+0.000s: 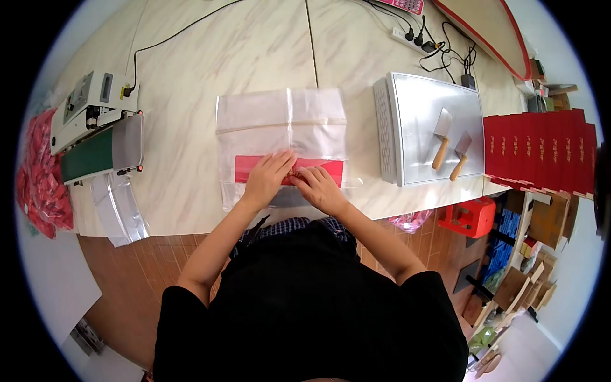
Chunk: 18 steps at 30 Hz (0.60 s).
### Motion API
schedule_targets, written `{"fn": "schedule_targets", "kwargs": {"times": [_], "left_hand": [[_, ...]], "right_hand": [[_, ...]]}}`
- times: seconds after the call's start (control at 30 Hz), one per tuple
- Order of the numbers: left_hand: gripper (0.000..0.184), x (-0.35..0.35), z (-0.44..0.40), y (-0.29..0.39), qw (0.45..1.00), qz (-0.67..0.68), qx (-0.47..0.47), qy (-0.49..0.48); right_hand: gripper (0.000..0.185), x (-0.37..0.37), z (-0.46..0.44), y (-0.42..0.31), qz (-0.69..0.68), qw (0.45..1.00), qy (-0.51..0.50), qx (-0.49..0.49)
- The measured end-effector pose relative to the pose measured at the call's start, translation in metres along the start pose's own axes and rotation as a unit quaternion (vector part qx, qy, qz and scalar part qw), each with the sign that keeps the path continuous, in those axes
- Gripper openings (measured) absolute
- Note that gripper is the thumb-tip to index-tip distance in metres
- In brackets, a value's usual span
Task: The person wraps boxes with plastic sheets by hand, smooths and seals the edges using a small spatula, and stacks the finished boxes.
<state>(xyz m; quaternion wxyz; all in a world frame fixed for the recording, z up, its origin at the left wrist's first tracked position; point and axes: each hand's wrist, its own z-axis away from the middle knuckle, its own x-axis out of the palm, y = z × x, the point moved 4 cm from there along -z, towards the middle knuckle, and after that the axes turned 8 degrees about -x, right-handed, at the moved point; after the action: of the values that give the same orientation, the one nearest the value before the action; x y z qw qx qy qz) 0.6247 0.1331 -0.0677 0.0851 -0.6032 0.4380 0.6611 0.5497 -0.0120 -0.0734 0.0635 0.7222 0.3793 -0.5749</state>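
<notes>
A red strip (331,168) lies crosswise on clear plastic sheets or bags (254,111) near the table's front edge. My left hand (270,175) rests over the strip's left-middle part, its fingers close together and pointing up and right. Just beside it, my right hand (318,188) has its fingers bent, with thumb and fingertips at the strip's middle. The fingertips of both hands nearly meet there, around something small that is too small to make out.
Left stands a machine (95,127) with a green belt; a plastic bag (119,207) lies below it. To the right, two wooden-handled scrapers (440,153) lie on a metal box (414,95). Beyond are red packets (541,149), a power strip (407,39) with cables, and a red stool (474,216).
</notes>
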Motion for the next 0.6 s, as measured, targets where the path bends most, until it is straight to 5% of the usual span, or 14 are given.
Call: {"fn": "schedule_targets", "kwargs": {"times": [0.43,0.6], "left_hand": [[0.051,0.015,0.02,0.002,0.998,-0.047,-0.004,0.048],[0.052,0.014,0.022,0.005,0.997,-0.053,-0.005,0.062]], "right_hand": [[0.048,-0.046,-0.025,0.034,0.037,0.998,0.05,0.028],[0.022,-0.062,-0.003,0.07,0.102,0.991,-0.079,0.033]]}}
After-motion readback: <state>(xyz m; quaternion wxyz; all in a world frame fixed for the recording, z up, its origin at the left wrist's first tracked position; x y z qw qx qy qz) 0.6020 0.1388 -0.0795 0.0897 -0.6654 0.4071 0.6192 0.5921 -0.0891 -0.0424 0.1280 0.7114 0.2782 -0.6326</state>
